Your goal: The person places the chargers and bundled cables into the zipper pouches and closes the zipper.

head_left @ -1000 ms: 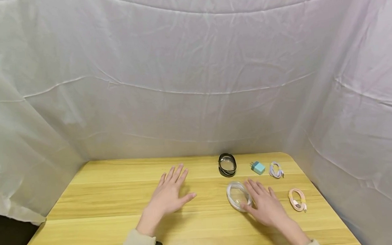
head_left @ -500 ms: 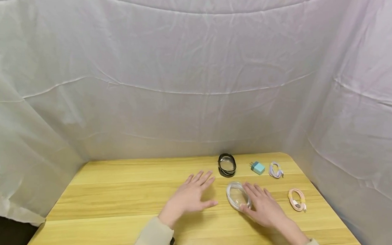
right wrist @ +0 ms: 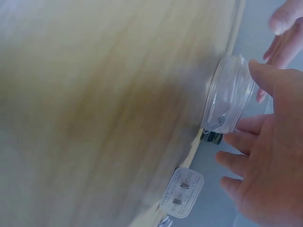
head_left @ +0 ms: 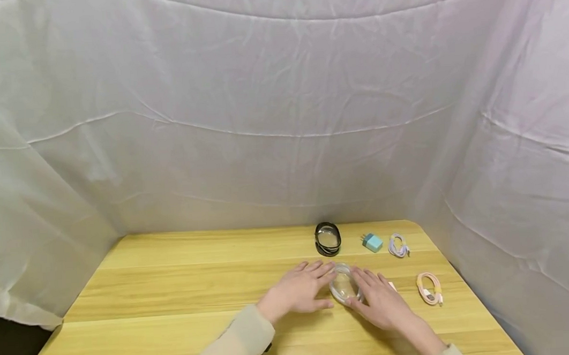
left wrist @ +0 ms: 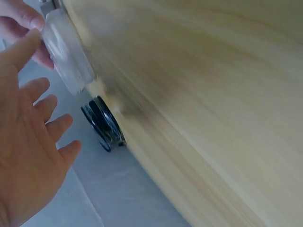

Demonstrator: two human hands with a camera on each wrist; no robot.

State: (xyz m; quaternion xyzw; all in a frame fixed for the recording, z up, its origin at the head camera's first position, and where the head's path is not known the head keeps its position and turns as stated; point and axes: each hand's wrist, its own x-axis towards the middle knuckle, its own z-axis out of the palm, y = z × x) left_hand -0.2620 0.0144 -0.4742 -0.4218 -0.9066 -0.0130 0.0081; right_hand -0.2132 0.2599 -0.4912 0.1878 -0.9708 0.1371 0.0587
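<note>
From where I stand, both of the person's hands are gathered round a clear round case (head_left: 342, 287), which sits right of centre on the wooden table (head_left: 174, 290). The left hand (head_left: 302, 289) lies at the case's nine o'clock, palm down, fingers spread and pointing towards it, holding nothing. The right hand (head_left: 380, 301) comes in from about four o'clock, its thumb and fingers stretched out along the near and far sides of the case without clenching. I can't fairly say whether either hand quite touches it, as the fingertips overlap its edge in every view.

Beyond the case, at its eleven o'clock, sits a black-rimmed round item (head_left: 328, 251). A teal charger (head_left: 374, 243) lies at one o'clock with its prongs turned towards the left, and a coiled lilac cable (head_left: 398, 253) is at two, just beside the charger. A coiled peach cable (head_left: 421, 285) with yellow ties rests at three o'clock, well apart from the case. Nearer in on that same line is a white plug (right wrist: 182, 193), mostly hidden behind the right hand from above; from the right wrist, its two metal prongs and small print show. Pale grey cloth (head_left: 281, 118) hangs behind the table's twelve o'clock edge.
</note>
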